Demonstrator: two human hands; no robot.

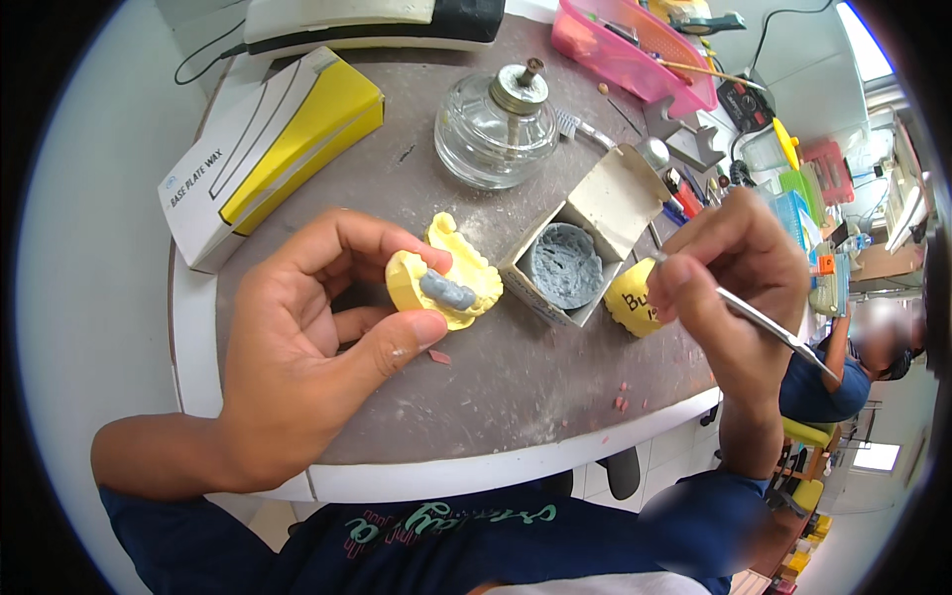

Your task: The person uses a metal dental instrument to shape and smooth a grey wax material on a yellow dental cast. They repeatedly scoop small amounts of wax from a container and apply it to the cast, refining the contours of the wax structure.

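Observation:
Between the thumb and fingers of my left hand point(307, 337) is a yellow dental plaster cast point(461, 260), tilted above the table. A lump of grey wax point(446, 292) sits on its near side. My right hand point(734, 283) pinches a thin metal wax carver point(764, 322), its broad end pointing down to the right. The carver's other tip reaches left near a second yellow plaster cast point(629, 297) with dark handwriting, partly behind my fingers on the table. Between the hands stands an open cardboard box point(535, 290) with a block of grey wax point(567, 264) in it, its surface gouged.
A glass spirit lamp point(496, 134) stands behind the box. At the left lies a white and yellow carton point(288, 149). A pink basket point(635, 59) of tools is at the back right. Pink scraps point(621, 397) dot the table. Another person point(828, 382) is at far right.

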